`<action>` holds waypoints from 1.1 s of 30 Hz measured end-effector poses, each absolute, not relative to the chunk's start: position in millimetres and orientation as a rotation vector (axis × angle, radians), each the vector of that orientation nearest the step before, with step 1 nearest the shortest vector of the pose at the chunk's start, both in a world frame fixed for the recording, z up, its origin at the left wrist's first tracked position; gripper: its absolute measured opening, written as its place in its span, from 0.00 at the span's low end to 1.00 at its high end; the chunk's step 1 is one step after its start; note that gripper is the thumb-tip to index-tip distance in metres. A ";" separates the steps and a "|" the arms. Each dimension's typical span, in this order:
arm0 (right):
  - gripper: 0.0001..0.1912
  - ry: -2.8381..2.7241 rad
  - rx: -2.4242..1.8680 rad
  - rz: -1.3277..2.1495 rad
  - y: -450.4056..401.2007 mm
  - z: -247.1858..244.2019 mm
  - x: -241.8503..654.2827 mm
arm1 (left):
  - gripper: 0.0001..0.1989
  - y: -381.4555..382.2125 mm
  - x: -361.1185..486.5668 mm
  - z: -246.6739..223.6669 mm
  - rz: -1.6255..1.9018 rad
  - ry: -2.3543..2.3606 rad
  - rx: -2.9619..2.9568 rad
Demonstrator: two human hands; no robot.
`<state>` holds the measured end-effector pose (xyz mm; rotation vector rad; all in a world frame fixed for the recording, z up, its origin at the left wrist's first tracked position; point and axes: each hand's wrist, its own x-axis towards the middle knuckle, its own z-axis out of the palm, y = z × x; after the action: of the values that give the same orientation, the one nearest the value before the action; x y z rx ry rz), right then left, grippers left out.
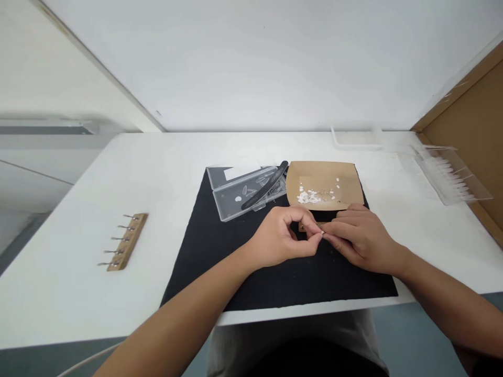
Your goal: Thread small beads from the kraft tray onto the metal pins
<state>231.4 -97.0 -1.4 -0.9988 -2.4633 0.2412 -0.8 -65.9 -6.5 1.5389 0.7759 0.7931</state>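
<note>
My left hand [288,235] is closed in a pinch, thumb against index finger, over the black mat [188,277]. My right hand [359,238] pinches too, and its fingertips meet those of the left. A tiny pale and dark piece [323,233] shows where they meet; its kind is too small to make out. Just behind the fingers a wooden block [302,227] with a metal fitting is partly hidden. Beyond the hands lies a brown paper tray [348,175] with small white flakes [308,197] in it.
An open clear plastic case [226,207] holds clear nail-tip-shaped pieces, with a black curved nail file [265,186] across it. At left lies a wooden strip [131,242] with several metal clips. Clear trays [448,175] with white pieces stand at right, by a brown panel [471,115].
</note>
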 end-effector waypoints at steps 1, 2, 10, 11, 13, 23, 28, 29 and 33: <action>0.12 -2.465 -1.002 0.244 -96.9 -1.7 231.4 | 0.05 -65.7 -1.0 -6.0 0.795 0.777 1.548; 0.13 -2.466 -1.003 0.237 -96.7 -1.9 231.5 | 0.05 -65.6 -1.1 -5.5 0.798 0.778 1.557; 0.12 -2.468 -0.972 0.138 -95.4 -0.6 231.4 | 0.04 -66.6 -0.3 -4.8 0.799 0.822 1.637; 0.12 -2.468 -0.970 0.124 -95.3 -0.3 231.6 | 0.04 -66.6 -0.2 -5.1 0.800 0.822 1.646; 0.12 -2.468 -0.964 0.090 -95.0 0.2 231.9 | 0.04 -66.7 -0.1 -5.2 0.807 0.817 1.667; 0.10 -2.423 -0.897 0.201 -91.6 -7.4 234.6 | 0.04 -67.3 0.0 -4.8 0.859 0.792 1.732; 0.16 -2.359 -0.863 0.500 -93.8 -5.8 232.5 | 0.03 -67.5 -1.6 -5.7 0.905 0.727 1.737; 0.17 -2.337 -0.863 0.577 -94.6 -3.6 231.8 | 0.03 -67.4 -2.1 -5.9 0.924 0.709 1.742; 0.18 -2.214 -0.903 0.883 -98.4 6.0 230.3 | 0.03 -66.4 -2.5 -7.4 1.033 0.607 1.844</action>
<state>230.3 -98.4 6.0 -0.9032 -2.2141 0.8832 -2.5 -66.4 -7.4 1.8444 0.6073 1.0333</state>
